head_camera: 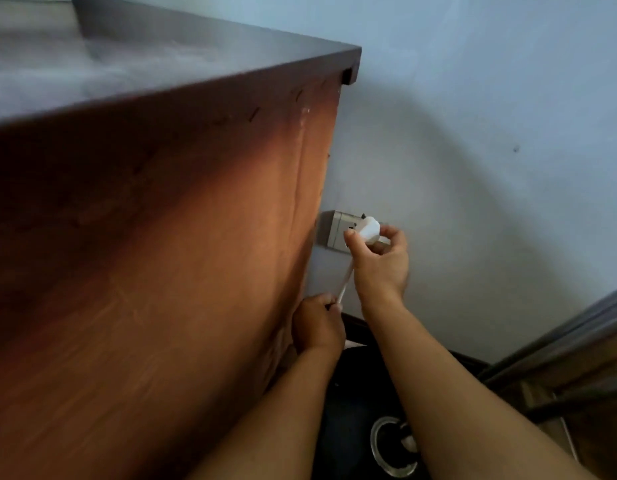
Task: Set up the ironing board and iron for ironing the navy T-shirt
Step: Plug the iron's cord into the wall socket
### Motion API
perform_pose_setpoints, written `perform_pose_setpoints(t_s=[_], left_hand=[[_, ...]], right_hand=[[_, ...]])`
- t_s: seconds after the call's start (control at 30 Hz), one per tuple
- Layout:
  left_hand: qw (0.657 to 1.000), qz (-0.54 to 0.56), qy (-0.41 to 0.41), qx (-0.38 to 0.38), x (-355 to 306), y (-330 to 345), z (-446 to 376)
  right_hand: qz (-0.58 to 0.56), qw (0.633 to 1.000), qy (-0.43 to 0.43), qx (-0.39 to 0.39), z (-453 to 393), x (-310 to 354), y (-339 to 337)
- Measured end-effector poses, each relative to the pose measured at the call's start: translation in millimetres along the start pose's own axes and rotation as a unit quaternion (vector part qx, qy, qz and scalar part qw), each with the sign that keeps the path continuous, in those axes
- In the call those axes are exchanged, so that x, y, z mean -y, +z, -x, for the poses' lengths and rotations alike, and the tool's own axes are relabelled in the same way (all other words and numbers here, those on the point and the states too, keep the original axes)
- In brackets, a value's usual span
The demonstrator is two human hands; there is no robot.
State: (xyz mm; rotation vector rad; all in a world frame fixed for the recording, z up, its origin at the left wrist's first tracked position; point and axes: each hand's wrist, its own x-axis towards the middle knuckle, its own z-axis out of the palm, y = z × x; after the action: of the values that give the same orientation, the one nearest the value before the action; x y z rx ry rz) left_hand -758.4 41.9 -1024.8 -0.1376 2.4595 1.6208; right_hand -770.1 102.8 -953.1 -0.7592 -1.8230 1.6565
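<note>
My right hand (381, 263) grips a white plug (368, 230) and holds it against the grey wall socket (336, 230), low on the pale wall. Whether the pins are seated in the socket is hidden by the plug body. A thin white cord (450, 284) does not show there; the white cord (345, 284) runs down from the plug into my left hand (317, 327), which pinches it just below. No iron, ironing board or navy T-shirt is in view.
A tall brown wooden cabinet (161, 254) fills the left side, its edge close beside the socket. A round metal object (393, 448) lies on the dark floor between my arms. A wooden frame (570, 362) slants in at the lower right.
</note>
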Motion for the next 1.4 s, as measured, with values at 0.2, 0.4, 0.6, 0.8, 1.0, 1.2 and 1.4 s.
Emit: perform_pose_setpoints(t_s=[0.2,0.4,0.6,0.8,1.0,1.2,1.4], left_hand=[[1.000,-0.024,-0.010,-0.013,8.8,2.6,-6.9],[0.997,0.044,-0.058,-0.035,9.9,5.2,-10.8],[0.988,0.125,-0.071,-0.055,-4.3,-0.3,-15.1],[0.983,0.158,-0.060,-0.069,-7.4,-6.0,-11.9],[0.984,0.158,-0.062,-0.057,-3.5,-9.3,-7.9],[0.979,0.178,-0.091,-0.032,5.2,-8.4,-5.9],[0.976,0.192,-0.093,-0.037,14.0,-10.3,-6.8]], right_hand=[[0.092,0.995,-0.040,-0.025,-1.8,-10.6,0.4],[0.091,0.995,-0.010,-0.044,-14.5,-21.9,5.6],[0.111,0.992,0.046,-0.049,-25.4,-49.7,7.9],[0.140,0.989,0.043,-0.031,-34.6,-60.3,20.8],[0.117,0.991,0.047,-0.055,-34.3,-67.6,27.4],[0.108,0.991,0.040,-0.063,-40.5,-65.8,32.8],[0.080,0.993,0.043,-0.079,-36.4,-77.4,30.6]])
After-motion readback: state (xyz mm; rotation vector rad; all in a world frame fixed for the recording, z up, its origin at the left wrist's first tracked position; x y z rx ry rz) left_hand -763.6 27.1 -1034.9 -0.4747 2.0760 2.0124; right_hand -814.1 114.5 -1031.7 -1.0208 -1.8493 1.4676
